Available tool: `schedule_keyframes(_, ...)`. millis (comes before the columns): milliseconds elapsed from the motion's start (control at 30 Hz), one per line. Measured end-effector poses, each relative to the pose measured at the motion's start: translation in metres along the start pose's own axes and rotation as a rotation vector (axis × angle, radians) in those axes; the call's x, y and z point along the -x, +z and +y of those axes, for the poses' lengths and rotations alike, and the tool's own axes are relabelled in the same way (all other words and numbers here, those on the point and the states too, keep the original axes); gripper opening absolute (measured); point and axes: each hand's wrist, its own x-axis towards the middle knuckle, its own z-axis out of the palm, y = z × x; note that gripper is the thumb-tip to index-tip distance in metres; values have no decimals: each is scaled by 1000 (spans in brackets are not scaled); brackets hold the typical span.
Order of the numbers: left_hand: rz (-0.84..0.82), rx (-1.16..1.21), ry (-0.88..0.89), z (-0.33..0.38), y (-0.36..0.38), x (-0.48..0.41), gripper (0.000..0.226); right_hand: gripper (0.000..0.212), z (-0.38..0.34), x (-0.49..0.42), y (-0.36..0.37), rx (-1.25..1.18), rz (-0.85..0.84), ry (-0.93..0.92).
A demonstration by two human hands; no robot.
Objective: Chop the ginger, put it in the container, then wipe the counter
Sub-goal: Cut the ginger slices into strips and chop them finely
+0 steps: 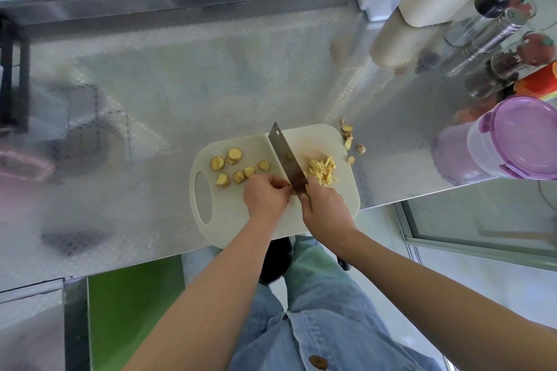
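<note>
Right hand (324, 205) grips cleaver (286, 156); left hand (265, 196) pinches ginger piece (291, 189) beside blade. I keep fingertips (281, 185) tucked, cuts thin.

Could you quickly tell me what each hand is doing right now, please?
Left hand: pinching a ginger piece beside the blade.
Right hand: gripping the cleaver by its handle.
</note>
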Motion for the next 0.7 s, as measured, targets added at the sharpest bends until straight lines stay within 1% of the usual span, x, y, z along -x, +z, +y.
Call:
schedule_keyframes(100, -3, -24, 18, 1, -1, 0, 5, 8, -3, -2, 1, -5, 7, 5)
schedule_keyframes(200, 3, -39, 29, 1, -1, 0, 8, 16, -3, -2, 1, -27, 24, 14)
schedule_keyframes(300, 4, -31, 24, 1, 0, 0, 9, 20, -4, 1, 1, -58, 39, 16)
schedule_keyframes(367, 12, -30, 20, 0, 0, 0, 6, 19, -5, 0, 1, -50, 26, 9)
schedule_keyframes(500, 17, -20, 14, 0, 1, 0, 5, 9, -3, 1, -2, -6, -12, -1)
schedule_keyframes(633, 13, -16, -8, -2, 2, -2, 7, 6, -1, 11, -2, 25, -44, -5)
schedule_keyframes(700, 14, -9, -19, -3, 2, -3, 8, 10, -3, 11, -1, 42, -49, 0)
